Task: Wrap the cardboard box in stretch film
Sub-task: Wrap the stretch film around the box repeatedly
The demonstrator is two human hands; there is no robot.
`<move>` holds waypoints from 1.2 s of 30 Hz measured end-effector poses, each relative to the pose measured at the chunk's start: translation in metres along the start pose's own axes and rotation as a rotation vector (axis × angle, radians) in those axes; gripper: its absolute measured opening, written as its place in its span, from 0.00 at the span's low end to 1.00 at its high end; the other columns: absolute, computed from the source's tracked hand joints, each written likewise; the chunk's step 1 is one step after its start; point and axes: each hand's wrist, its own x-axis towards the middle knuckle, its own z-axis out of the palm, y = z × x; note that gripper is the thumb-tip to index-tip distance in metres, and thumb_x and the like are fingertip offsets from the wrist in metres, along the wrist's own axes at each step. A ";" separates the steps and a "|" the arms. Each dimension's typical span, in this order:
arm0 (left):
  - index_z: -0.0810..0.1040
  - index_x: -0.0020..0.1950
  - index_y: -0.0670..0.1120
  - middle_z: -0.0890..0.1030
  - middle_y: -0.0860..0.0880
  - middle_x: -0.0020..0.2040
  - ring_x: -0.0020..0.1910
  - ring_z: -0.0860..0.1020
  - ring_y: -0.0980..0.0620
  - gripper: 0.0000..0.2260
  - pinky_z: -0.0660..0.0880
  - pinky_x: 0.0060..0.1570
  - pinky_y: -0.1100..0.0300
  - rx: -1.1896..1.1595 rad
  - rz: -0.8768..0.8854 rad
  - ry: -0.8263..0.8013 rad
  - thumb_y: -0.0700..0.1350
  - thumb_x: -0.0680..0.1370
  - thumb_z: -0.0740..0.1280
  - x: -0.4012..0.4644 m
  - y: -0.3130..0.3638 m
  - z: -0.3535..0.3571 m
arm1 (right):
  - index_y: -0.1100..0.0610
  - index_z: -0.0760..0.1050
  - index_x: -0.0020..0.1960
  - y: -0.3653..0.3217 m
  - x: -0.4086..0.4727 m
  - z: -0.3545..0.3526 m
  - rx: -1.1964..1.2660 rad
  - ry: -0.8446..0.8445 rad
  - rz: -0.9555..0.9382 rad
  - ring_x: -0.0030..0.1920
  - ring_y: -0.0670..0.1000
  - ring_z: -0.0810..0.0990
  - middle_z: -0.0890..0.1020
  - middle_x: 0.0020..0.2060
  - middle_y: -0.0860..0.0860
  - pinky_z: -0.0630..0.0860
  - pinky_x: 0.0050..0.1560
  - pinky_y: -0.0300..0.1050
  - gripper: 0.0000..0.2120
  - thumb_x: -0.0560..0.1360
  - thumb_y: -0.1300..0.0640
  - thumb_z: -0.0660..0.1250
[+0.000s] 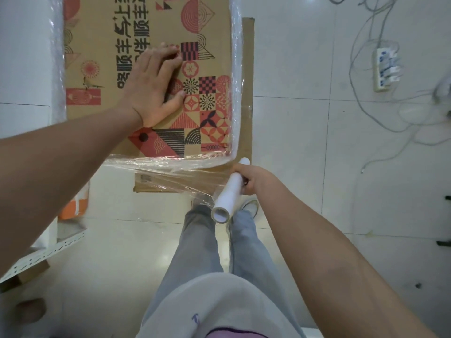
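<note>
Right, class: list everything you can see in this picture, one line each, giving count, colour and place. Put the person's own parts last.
box: one, brown with red and black print, top left, sides already filmed
film: clear sheet, stretched from box's near edge to roll
roll: one, white, lower centre, beside box corner
flat cardboard: brown, on floor under box
power strip: one, white, floor at right
cables: several, grey, floor at right
floor: pale tiles
left hand: flat on box top
right hand: fingers round roll
legs: two, grey trousers, bottom centre
</note>
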 end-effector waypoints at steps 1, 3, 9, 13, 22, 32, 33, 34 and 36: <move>0.67 0.67 0.34 0.67 0.34 0.68 0.70 0.63 0.36 0.30 0.58 0.69 0.40 0.001 -0.002 0.001 0.57 0.76 0.54 0.000 -0.001 0.001 | 0.63 0.68 0.51 -0.001 -0.001 -0.002 0.026 0.004 0.009 0.38 0.54 0.76 0.75 0.40 0.57 0.76 0.46 0.49 0.10 0.74 0.63 0.67; 0.67 0.67 0.35 0.67 0.34 0.68 0.70 0.63 0.36 0.30 0.58 0.69 0.41 0.001 -0.003 0.009 0.57 0.76 0.54 0.000 -0.001 0.001 | 0.63 0.68 0.46 -0.002 -0.001 -0.005 0.057 0.015 0.023 0.37 0.53 0.76 0.74 0.39 0.56 0.76 0.46 0.50 0.05 0.74 0.63 0.64; 0.67 0.67 0.35 0.68 0.35 0.68 0.69 0.63 0.36 0.29 0.59 0.69 0.42 -0.012 0.008 0.028 0.57 0.76 0.55 0.000 -0.001 0.001 | 0.63 0.68 0.45 -0.004 -0.005 -0.001 0.044 0.020 0.064 0.36 0.55 0.76 0.75 0.38 0.56 0.75 0.33 0.50 0.08 0.74 0.61 0.66; 0.67 0.67 0.35 0.68 0.35 0.68 0.70 0.63 0.37 0.29 0.58 0.70 0.43 -0.021 0.004 0.033 0.57 0.76 0.55 -0.002 -0.004 0.002 | 0.64 0.66 0.53 -0.004 -0.003 0.002 -0.075 0.039 0.052 0.35 0.55 0.74 0.74 0.38 0.58 0.75 0.37 0.51 0.13 0.75 0.61 0.68; 0.67 0.67 0.35 0.67 0.35 0.68 0.69 0.63 0.37 0.29 0.59 0.69 0.42 -0.014 -0.003 0.019 0.57 0.76 0.56 -0.001 -0.004 0.002 | 0.64 0.67 0.53 -0.005 0.004 -0.021 -0.158 0.077 0.011 0.45 0.56 0.77 0.75 0.39 0.57 0.77 0.48 0.50 0.10 0.76 0.60 0.65; 0.67 0.67 0.36 0.67 0.36 0.68 0.69 0.63 0.37 0.30 0.59 0.69 0.43 -0.005 -0.017 0.011 0.58 0.76 0.55 -0.002 -0.004 0.001 | 0.62 0.66 0.55 -0.012 0.008 -0.020 -0.170 0.072 -0.055 0.36 0.53 0.76 0.77 0.42 0.56 0.76 0.36 0.48 0.12 0.76 0.58 0.65; 0.67 0.67 0.36 0.67 0.36 0.68 0.69 0.63 0.37 0.30 0.59 0.69 0.43 -0.005 -0.020 0.010 0.58 0.76 0.55 -0.002 -0.004 0.001 | 0.61 0.67 0.54 -0.016 0.008 -0.022 -0.124 0.063 -0.061 0.36 0.52 0.76 0.76 0.40 0.56 0.76 0.36 0.48 0.11 0.76 0.59 0.66; 0.67 0.67 0.36 0.67 0.36 0.68 0.70 0.63 0.37 0.30 0.59 0.69 0.43 -0.006 -0.022 0.008 0.58 0.76 0.55 -0.002 -0.004 0.001 | 0.61 0.67 0.53 -0.021 0.007 -0.025 -0.087 0.057 -0.056 0.36 0.52 0.76 0.76 0.39 0.56 0.77 0.34 0.48 0.10 0.76 0.59 0.66; 0.67 0.67 0.36 0.67 0.35 0.68 0.70 0.63 0.37 0.30 0.59 0.69 0.43 -0.007 -0.024 0.007 0.58 0.76 0.55 -0.001 -0.003 0.000 | 0.61 0.68 0.50 -0.030 0.004 -0.030 -0.055 0.044 -0.040 0.35 0.52 0.76 0.76 0.38 0.56 0.78 0.27 0.47 0.08 0.76 0.60 0.66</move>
